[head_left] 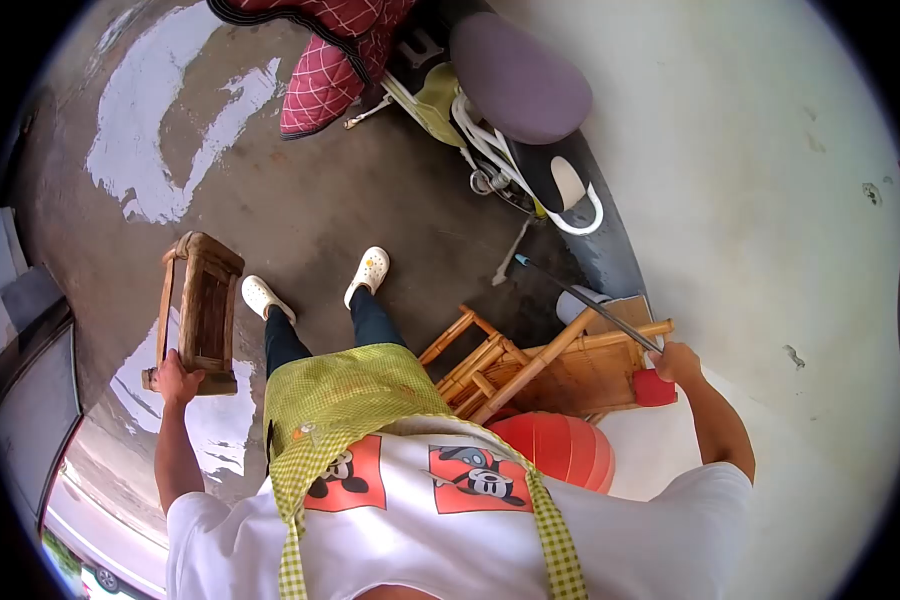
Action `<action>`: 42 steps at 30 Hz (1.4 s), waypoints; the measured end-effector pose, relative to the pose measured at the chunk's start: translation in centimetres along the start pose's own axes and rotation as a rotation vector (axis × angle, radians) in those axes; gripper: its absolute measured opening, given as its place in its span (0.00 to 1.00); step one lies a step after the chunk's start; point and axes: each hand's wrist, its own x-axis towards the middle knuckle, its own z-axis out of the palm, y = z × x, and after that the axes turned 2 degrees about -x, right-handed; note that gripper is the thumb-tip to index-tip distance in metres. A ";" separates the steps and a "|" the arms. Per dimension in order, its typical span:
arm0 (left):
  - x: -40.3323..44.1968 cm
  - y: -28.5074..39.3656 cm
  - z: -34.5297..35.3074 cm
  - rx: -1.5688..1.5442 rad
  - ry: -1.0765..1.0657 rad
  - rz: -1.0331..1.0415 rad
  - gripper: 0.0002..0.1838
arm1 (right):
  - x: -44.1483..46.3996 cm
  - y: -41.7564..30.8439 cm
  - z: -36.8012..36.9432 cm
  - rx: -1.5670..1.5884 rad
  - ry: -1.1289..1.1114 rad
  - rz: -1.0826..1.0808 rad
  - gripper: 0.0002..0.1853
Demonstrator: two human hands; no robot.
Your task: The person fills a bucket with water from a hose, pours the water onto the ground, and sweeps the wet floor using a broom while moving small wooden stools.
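Observation:
My left hand (178, 378) is closed round one end of a small wooden stool (208, 305), which hangs beside my left leg with its open frame facing me. On the other side, my right hand (678, 362) is closed on the end of a thin dark pole (590, 305) with a light blue tip, slanting away toward the floor by the wall. Just under that hand are a bamboo chair (540, 370), tilted over, and a red block-like piece (655, 388); whether the hand touches either is unclear.
A red ribbed round object (560, 447) lies below the bamboo chair. Ahead stands a scooter (520, 80) with a purple-grey seat and a red quilted cover (330, 75), close to the white wall (770, 250). Pale patches (150, 120) mark the concrete floor.

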 end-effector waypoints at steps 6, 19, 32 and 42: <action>-0.8 3.6 2.3 -0.033 -0.066 -0.011 0.24 | 0.8 -0.4 4.7 0.633 -0.280 -0.032 0.27; -1.6 3.8 3.8 0.096 -0.100 0.057 0.24 | -3.5 -6.4 16.4 1.093 -0.571 0.068 0.23; -2.4 5.8 -0.5 -0.044 -0.061 -0.057 0.25 | 9.8 -23.5 19.3 0.946 -0.085 -0.314 0.30; -3.1 7.1 -0.3 -0.003 -0.037 0.009 0.24 | 3.0 -16.5 33.2 0.860 -0.146 -0.220 0.29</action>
